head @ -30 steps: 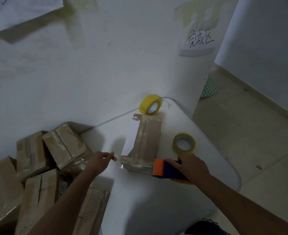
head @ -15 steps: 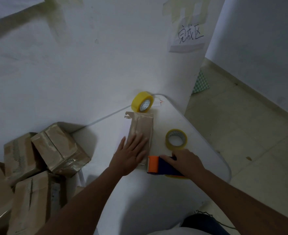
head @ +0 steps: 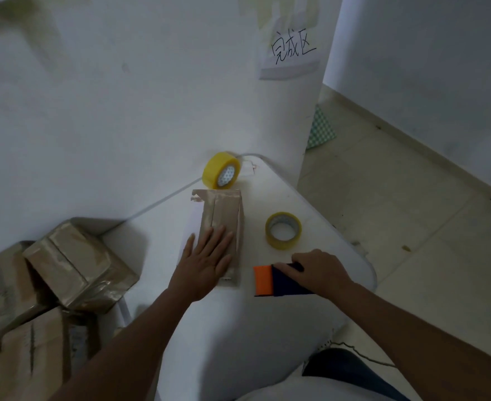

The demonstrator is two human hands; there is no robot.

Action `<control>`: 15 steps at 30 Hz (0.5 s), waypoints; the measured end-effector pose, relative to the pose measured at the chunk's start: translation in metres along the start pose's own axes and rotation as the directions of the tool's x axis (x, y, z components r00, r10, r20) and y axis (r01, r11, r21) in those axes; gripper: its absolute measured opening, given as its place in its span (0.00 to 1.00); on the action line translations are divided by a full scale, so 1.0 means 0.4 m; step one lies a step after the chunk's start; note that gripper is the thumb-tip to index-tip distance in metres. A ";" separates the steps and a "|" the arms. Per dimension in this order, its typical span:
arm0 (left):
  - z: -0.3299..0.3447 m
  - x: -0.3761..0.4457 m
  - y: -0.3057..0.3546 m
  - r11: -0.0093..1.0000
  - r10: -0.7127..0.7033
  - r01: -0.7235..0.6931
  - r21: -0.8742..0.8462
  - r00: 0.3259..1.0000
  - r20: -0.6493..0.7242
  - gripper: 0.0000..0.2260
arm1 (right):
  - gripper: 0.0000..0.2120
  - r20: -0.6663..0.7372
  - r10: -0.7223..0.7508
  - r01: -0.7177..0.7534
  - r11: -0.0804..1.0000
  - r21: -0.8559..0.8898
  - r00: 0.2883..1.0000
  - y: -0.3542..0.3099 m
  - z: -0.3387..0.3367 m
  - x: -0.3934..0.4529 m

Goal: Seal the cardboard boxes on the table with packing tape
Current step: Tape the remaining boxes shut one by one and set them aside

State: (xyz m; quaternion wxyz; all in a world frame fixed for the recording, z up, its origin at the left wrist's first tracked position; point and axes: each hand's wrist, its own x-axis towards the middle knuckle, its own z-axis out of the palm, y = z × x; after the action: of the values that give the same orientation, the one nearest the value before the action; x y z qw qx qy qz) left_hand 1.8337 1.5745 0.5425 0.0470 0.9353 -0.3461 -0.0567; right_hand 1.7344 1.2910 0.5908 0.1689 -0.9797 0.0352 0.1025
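Left hand [head: 206, 264] still flat on box [head: 224, 218] (fingers straight), right hand's [head: 322, 270] fingers grasping dispenser [head: 270, 280], now clear of it.

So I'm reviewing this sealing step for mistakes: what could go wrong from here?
The left hand lies flat over the near end of the box, so tape run from that end could catch the fingers. The right hand holds the dispenser off to the box's right, so the strip may start off the seam. The flat roll lies just beyond the dispenser and could get knocked.
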 end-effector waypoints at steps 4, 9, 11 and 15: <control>0.002 0.002 0.003 1.000 -0.007 0.007 0.007 1.000 -0.013 0.25 | 0.34 -0.009 0.039 -0.039 0.999 0.007 0.999 0.047 -0.012 -0.010; 0.004 -0.025 0.042 0.966 -0.236 0.232 -0.117 0.971 -0.022 0.30 | 0.31 0.076 0.110 -0.111 0.994 0.007 0.991 0.014 -0.021 0.023; -0.011 -0.026 0.063 0.945 -0.311 0.304 -0.124 0.950 -0.041 0.30 | 0.31 0.103 0.141 -0.145 0.989 0.037 0.985 0.014 -0.028 0.028; -0.027 -0.004 0.049 0.996 0.017 -0.032 -0.081 0.985 -0.173 0.15 | 0.24 0.190 0.112 -0.123 0.991 0.044 0.975 -0.001 -0.041 0.041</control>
State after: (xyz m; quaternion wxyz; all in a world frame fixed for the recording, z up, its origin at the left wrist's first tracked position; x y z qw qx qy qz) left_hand 1.8213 1.5613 0.5560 0.1165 0.9295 -0.3497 0.0106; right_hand 1.7537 1.2850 0.6025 0.1924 -0.9568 0.0800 0.2027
